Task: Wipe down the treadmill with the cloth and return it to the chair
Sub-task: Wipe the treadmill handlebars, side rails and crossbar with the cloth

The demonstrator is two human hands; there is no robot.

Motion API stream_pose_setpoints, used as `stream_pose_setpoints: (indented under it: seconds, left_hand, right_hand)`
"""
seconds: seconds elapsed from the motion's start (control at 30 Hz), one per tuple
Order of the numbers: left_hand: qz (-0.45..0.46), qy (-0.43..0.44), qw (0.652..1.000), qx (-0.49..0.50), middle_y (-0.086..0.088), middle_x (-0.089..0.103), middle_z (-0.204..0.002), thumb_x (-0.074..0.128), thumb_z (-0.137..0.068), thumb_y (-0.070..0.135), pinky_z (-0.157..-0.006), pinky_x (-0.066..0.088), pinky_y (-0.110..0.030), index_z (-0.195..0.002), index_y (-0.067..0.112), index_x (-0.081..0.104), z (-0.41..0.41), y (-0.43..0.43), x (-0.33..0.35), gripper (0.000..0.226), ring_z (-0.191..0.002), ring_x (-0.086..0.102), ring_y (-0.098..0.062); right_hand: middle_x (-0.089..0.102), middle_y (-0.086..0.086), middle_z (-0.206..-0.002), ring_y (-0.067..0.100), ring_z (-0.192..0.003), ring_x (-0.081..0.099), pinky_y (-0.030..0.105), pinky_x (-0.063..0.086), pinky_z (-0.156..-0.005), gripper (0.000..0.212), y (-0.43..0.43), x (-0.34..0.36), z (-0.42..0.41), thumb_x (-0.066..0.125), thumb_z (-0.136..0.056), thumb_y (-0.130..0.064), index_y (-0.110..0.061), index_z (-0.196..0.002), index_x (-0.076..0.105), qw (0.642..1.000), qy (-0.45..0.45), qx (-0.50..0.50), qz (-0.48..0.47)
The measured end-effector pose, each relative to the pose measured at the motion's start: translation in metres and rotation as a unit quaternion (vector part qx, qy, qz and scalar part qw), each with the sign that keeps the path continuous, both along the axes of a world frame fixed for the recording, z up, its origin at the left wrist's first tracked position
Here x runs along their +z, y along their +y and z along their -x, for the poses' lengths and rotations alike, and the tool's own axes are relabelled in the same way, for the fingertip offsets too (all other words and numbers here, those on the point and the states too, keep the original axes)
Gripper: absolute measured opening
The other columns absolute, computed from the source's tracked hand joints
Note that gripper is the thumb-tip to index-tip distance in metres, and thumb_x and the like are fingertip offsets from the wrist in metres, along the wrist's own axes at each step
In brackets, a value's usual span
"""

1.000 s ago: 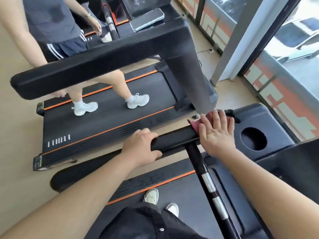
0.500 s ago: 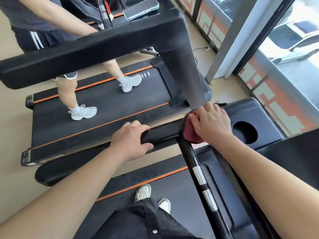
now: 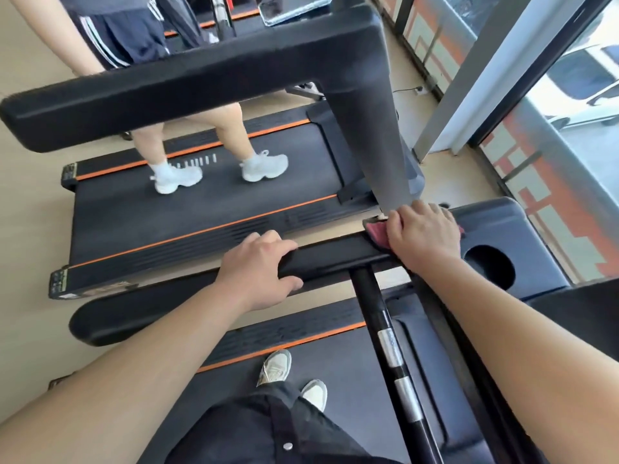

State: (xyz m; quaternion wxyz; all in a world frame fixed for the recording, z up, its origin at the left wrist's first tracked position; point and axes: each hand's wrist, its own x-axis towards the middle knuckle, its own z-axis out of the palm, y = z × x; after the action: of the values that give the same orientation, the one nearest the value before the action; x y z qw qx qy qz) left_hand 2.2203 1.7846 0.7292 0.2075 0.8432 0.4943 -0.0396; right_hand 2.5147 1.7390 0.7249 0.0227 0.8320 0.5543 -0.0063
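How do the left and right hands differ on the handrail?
The left hand grips the bare handrail, fingers curled over it; the right hand presses the red cloth down on it. The left hand sits mid-rail; the right hand is at the end by the console. Both rest on the same black handrail.

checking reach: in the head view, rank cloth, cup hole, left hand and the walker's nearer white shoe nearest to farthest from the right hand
1. cloth, pressed under the right hand
2. cup hole, just right, in the console
3. left hand, leftward along the handrail
4. nearer white shoe, on the next treadmill's belt
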Motion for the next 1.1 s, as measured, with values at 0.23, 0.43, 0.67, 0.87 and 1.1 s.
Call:
stream_pose_setpoints:
  seconds: [0.23, 0.43, 0.67, 0.87, 1.1]
  left_hand:
    - [-0.017, 0.002, 1.000, 0.000, 0.018, 0.051, -0.117, 0.069, -0.078, 0.067, -0.086, 0.050, -0.038, -0.134, 0.045, 0.053, -0.001, -0.003, 0.001, 0.063, -0.111, 0.047, -0.015]
    - [-0.006, 0.009, 1.000, 0.004, 0.019, 0.050, -0.119, 0.067, -0.082, 0.066, -0.085, 0.048, -0.036, -0.140, 0.043, 0.049, -0.001, -0.003, 0.002, 0.066, -0.111, 0.045, -0.013]
    - [-0.004, 0.001, 1.000, 0.014, 0.017, 0.050, -0.124, 0.066, -0.083, 0.064, -0.086, 0.046, -0.036, -0.140, 0.043, 0.048, -0.001, -0.008, 0.003, 0.064, -0.114, 0.044, -0.014]
    - [-0.020, 0.004, 1.000, 0.016, 0.015, 0.051, -0.123, 0.068, -0.081, 0.065, -0.089, 0.048, -0.038, -0.137, 0.042, 0.046, -0.001, -0.009, 0.002, 0.064, -0.118, 0.047, -0.016]
    - [-0.002, -0.030, 0.999, 0.034, 0.017, 0.054, -0.131, 0.073, -0.081, 0.060, -0.095, 0.047, -0.038, -0.150, 0.036, 0.036, 0.000, -0.010, 0.007, 0.082, -0.123, 0.046, -0.015]
  right_hand:
    - [0.059, 0.016, -0.121, 0.043, -0.129, 0.044, 0.055, 0.021, -0.119, 0.053, -0.029, -0.020, 0.112, 0.039, -0.101, -0.044, -0.001, -0.125, 0.059, 0.980, 0.005, 0.197, -0.031]
    - [0.065, 0.010, -0.098, 0.037, -0.099, 0.058, 0.050, 0.037, -0.104, 0.055, -0.011, -0.001, 0.020, 0.021, -0.104, -0.047, -0.022, -0.098, 0.070, 0.985, -0.046, 0.167, -0.007]
    - [0.074, 0.015, -0.091, 0.036, -0.097, 0.064, 0.049, 0.026, -0.114, 0.070, 0.009, -0.002, 0.056, 0.016, -0.103, -0.046, -0.010, -0.091, 0.075, 0.994, -0.060, 0.078, 0.055]
    - [0.061, 0.005, -0.089, 0.034, -0.082, 0.054, 0.046, 0.040, -0.079, 0.037, -0.010, -0.016, 0.097, 0.031, -0.103, -0.042, -0.019, -0.092, 0.059, 0.966, -0.002, 0.257, -0.034]
    - [0.072, 0.008, -0.101, 0.036, -0.099, 0.063, 0.044, 0.041, -0.095, 0.055, 0.006, -0.007, 0.023, 0.020, -0.103, -0.039, -0.021, -0.095, 0.071, 0.997, -0.038, 0.061, 0.024]
